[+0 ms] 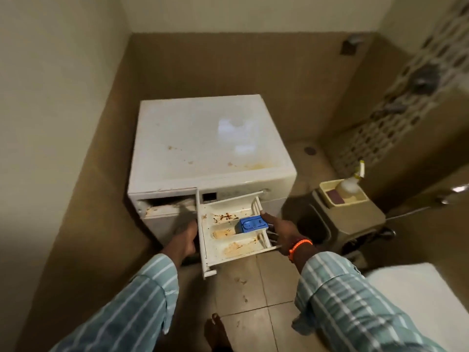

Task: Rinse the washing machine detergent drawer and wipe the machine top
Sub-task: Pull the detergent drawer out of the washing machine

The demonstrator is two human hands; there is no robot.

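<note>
The white detergent drawer [228, 240] is out of the washing machine and held level in front of it. Its compartments carry brown and orange stains, and a blue insert [251, 224] sits in the middle one. My left hand [185, 240] grips the drawer's left side, which is the front panel. My right hand [279, 229] holds the right end, thumb on the rim. The empty drawer slot [167, 201] gapes at the machine's upper left. The white machine top [208, 141] shows rusty spots and a yellowish smear near its front edge.
A grey stool [347, 222] stands right of the machine, bearing a cream tray [327, 189] with a spray bottle [351, 182] and a dark sponge [335, 195]. A floor drain [309, 150] lies behind it. A white appliance [418, 295] is at lower right. My bare foot [215, 334] is on the stained tiles.
</note>
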